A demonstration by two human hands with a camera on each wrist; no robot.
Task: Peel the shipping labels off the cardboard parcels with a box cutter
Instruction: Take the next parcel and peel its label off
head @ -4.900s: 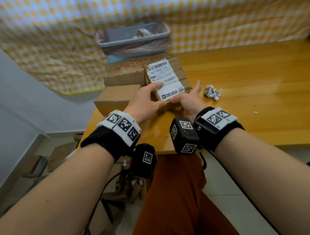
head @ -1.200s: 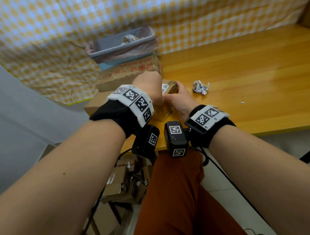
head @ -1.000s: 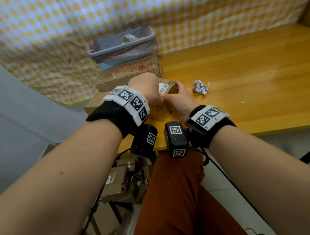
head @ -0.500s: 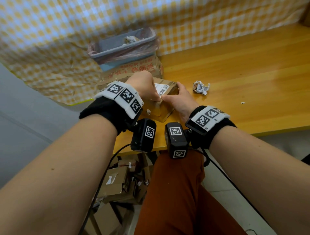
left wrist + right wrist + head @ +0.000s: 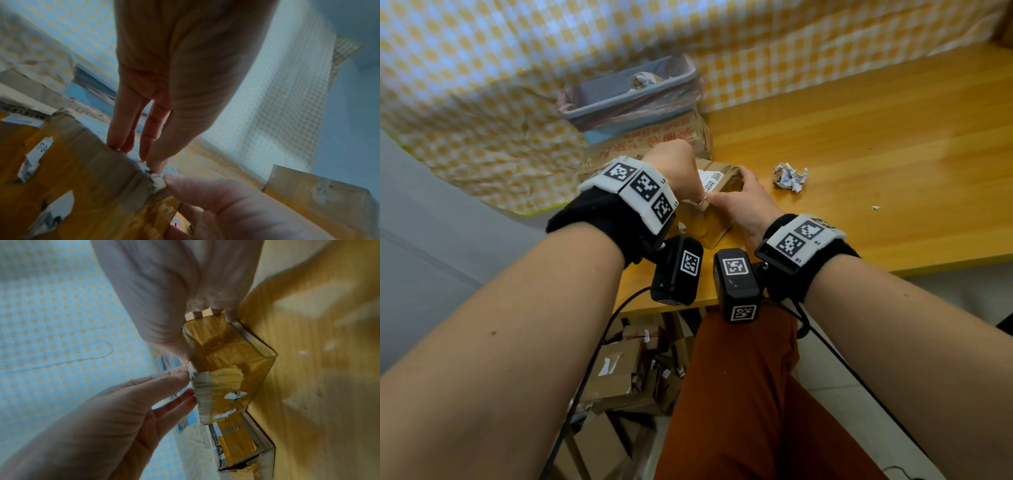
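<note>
Mid-peel on the small parcel [image 5: 714,219] at the table's near edge: right hand [image 5: 743,202] grips it, left hand [image 5: 676,171] pinches a lifted label [image 5: 709,180] corner on its top edge. Side face shows only torn white scraps. No cutter visible. Beyond: crumpled label [image 5: 789,175], more boxes [image 5: 654,142], bin [image 5: 630,90] — judging partly done.

Head view: left hand [image 5: 674,171] hides most of shipping label [image 5: 709,180]; print too small to read. Wrist views blurred; parcel [image 5: 228,369] edge perhaps torn.
</note>
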